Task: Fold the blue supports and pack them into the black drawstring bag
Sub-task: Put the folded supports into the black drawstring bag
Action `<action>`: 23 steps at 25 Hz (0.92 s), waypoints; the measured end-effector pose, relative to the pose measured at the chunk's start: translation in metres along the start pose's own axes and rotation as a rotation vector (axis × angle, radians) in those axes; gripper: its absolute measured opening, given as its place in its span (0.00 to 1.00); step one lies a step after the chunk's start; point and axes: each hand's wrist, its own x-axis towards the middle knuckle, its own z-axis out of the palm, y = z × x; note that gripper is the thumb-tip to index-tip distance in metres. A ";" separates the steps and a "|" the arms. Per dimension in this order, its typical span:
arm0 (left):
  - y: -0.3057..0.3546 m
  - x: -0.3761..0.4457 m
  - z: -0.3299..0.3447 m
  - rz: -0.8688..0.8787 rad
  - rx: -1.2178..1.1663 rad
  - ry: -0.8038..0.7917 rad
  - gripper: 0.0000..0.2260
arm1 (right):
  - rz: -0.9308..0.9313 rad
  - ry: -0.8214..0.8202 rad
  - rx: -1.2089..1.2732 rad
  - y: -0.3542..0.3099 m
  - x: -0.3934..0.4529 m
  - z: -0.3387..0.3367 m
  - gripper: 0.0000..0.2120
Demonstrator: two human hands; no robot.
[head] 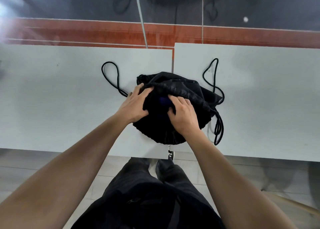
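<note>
Both hands, left hand (134, 105) and right hand (183, 115), have fingers clamped on the floppy black bag (181, 86). A blue support (163, 101) peeks inside. Looks soft and light; I'd grab it by the rim.

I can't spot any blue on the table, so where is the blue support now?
Head view: a dark blue patch shows inside the black drawstring bag at table centre, between the left hand and right hand.
</note>
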 end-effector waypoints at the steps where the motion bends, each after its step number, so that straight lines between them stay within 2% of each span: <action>1: -0.001 0.001 -0.001 -0.021 0.004 -0.003 0.40 | 0.019 0.034 0.021 0.001 0.001 -0.005 0.23; 4: 0.003 -0.008 -0.009 -0.034 -0.039 0.065 0.30 | 0.035 0.075 0.054 -0.008 0.009 -0.020 0.19; 8: -0.001 -0.031 -0.025 0.024 -0.125 0.231 0.17 | -0.099 0.075 0.034 -0.048 0.025 -0.025 0.14; 11: -0.019 -0.054 -0.042 0.022 -0.133 0.353 0.17 | -0.166 0.061 0.012 -0.086 0.034 -0.020 0.14; 14: -0.050 -0.089 -0.060 -0.052 -0.086 0.458 0.18 | -0.231 0.021 -0.025 -0.132 0.038 -0.011 0.15; 18: -0.109 -0.137 -0.078 -0.147 -0.096 0.516 0.18 | -0.303 -0.021 -0.041 -0.203 0.033 0.017 0.16; 23: -0.205 -0.212 -0.100 -0.242 -0.142 0.583 0.17 | -0.368 -0.060 -0.003 -0.312 0.007 0.083 0.16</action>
